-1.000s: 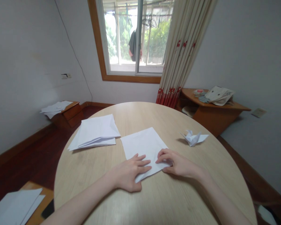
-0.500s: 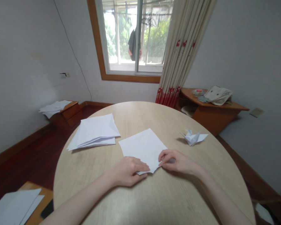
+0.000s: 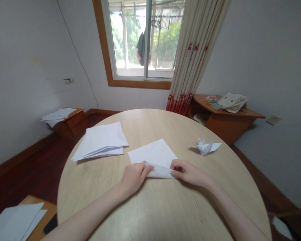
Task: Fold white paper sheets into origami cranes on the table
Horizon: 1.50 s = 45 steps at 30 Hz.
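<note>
A white sheet of paper (image 3: 154,150) lies on the round table in front of me, its near edge folded up and over into a flap. My left hand (image 3: 134,174) grips the left part of that flap, with the thumb on top of the paper. At the right end of the fold, my right hand (image 3: 187,171) pinches the paper between thumb and fingers. Right of the sheet stands a folded white paper crane (image 3: 205,147), touched by neither hand.
A stack of white paper (image 3: 104,139) lies on the left of the wooden table (image 3: 150,211). More sheets (image 3: 16,219) rest on a low surface at lower left. A corner desk (image 3: 235,114) holding a cloth bag (image 3: 232,101) stands beyond the table, beside a curtain (image 3: 190,60).
The near corner of the sheet has been turned up and away from me, forming a flap. My left hand has moved up and slightly left with it; my right hand stays nearly in place.
</note>
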Each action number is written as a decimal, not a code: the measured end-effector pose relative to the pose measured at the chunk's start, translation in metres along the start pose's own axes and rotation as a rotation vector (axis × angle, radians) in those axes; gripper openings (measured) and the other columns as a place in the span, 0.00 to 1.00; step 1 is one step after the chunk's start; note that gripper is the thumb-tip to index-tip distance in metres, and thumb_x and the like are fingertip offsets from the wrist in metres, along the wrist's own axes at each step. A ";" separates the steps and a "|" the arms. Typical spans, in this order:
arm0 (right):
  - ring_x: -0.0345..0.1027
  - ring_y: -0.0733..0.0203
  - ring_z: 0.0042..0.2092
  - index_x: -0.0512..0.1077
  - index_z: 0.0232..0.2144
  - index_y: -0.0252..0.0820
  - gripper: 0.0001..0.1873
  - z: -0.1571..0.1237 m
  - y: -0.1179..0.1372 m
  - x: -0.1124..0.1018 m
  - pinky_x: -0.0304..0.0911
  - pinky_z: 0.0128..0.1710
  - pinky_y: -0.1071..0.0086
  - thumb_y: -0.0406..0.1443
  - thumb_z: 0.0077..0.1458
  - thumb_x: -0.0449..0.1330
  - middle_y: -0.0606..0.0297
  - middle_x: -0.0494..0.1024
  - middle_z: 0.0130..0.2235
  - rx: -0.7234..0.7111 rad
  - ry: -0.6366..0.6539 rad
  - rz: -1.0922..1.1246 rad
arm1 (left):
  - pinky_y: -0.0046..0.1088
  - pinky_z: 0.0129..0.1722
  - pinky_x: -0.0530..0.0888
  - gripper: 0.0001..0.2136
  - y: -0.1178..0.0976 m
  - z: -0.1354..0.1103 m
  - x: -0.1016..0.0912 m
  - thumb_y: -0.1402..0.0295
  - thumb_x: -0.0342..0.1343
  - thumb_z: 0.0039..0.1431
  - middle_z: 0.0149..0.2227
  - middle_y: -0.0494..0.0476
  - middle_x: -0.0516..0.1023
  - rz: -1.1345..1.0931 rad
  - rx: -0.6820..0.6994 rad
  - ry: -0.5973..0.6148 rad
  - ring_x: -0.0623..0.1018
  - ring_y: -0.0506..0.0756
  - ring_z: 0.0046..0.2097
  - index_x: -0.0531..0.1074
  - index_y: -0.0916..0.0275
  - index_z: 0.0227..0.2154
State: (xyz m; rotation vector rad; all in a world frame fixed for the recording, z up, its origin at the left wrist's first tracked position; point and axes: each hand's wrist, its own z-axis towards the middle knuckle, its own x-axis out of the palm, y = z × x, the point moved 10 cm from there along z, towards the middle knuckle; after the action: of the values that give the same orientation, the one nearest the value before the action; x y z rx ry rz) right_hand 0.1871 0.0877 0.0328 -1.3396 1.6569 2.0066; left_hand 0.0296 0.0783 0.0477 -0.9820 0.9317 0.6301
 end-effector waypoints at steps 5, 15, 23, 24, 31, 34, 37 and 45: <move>0.61 0.62 0.32 0.65 0.24 0.40 0.11 0.003 0.006 0.004 0.56 0.33 0.68 0.38 0.57 0.54 0.64 0.68 0.31 -0.054 -0.015 -0.091 | 0.25 0.25 0.58 0.18 0.004 0.000 -0.009 0.60 0.40 0.66 0.21 0.51 0.70 -0.062 -0.047 -0.038 0.71 0.52 0.24 0.62 0.60 0.21; 0.60 0.62 0.33 0.61 0.23 0.41 0.10 0.005 0.009 0.016 0.55 0.35 0.69 0.34 0.55 0.53 0.67 0.67 0.29 -0.076 0.038 -0.046 | 0.27 0.31 0.69 0.07 0.009 0.000 -0.019 0.64 0.48 0.61 0.32 0.51 0.75 -0.313 -0.069 -0.109 0.76 0.54 0.32 0.65 0.59 0.40; 0.59 0.63 0.31 0.61 0.21 0.41 0.08 0.003 0.022 0.026 0.54 0.33 0.70 0.30 0.50 0.56 0.69 0.66 0.27 -0.069 0.095 -0.015 | 0.35 0.51 0.69 0.16 -0.029 -0.003 -0.011 0.77 0.46 0.56 0.47 0.55 0.76 -0.161 0.356 0.115 0.73 0.56 0.49 0.74 0.59 0.42; 0.59 0.64 0.31 0.61 0.21 0.41 0.08 0.002 0.024 0.027 0.54 0.33 0.71 0.30 0.49 0.56 0.69 0.65 0.27 -0.068 0.109 -0.007 | 0.34 0.51 0.69 0.17 -0.032 -0.005 -0.006 0.78 0.46 0.56 0.47 0.54 0.76 -0.165 0.385 0.184 0.74 0.56 0.49 0.75 0.58 0.43; 0.58 0.65 0.30 0.65 0.22 0.40 0.06 -0.003 0.033 0.039 0.53 0.30 0.72 0.29 0.47 0.59 0.71 0.64 0.26 -0.053 0.190 0.034 | 0.31 0.52 0.69 0.12 -0.041 -0.019 0.005 0.67 0.51 0.61 0.50 0.52 0.75 -0.243 0.421 0.411 0.75 0.56 0.50 0.77 0.54 0.44; 0.57 0.67 0.28 0.65 0.22 0.39 0.07 -0.003 0.029 0.042 0.51 0.29 0.73 0.28 0.45 0.60 0.72 0.63 0.25 -0.005 0.191 0.034 | 0.34 0.53 0.68 0.13 -0.043 -0.022 0.005 0.63 0.53 0.60 0.52 0.55 0.74 -0.222 0.431 0.438 0.74 0.57 0.51 0.76 0.53 0.46; 0.56 0.67 0.28 0.65 0.22 0.39 0.09 -0.002 0.025 0.043 0.50 0.28 0.73 0.27 0.43 0.62 0.72 0.63 0.25 0.026 0.181 0.038 | 0.36 0.55 0.67 0.15 -0.044 -0.024 0.007 0.64 0.53 0.60 0.56 0.57 0.71 -0.196 0.442 0.467 0.71 0.59 0.55 0.74 0.54 0.49; 0.58 0.66 0.29 0.65 0.21 0.39 0.10 -0.001 0.028 0.038 0.51 0.29 0.72 0.29 0.46 0.64 0.71 0.65 0.27 -0.019 0.121 -0.091 | 0.38 0.59 0.63 0.18 -0.044 -0.030 0.011 0.62 0.55 0.59 0.61 0.58 0.63 -0.160 0.435 0.528 0.66 0.62 0.60 0.71 0.55 0.52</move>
State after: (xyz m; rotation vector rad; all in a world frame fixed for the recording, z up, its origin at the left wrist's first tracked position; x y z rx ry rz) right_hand 0.1479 0.0631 0.0239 -1.5417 1.5981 1.9303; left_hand 0.0590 0.0324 0.0486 -0.8253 1.3687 0.0126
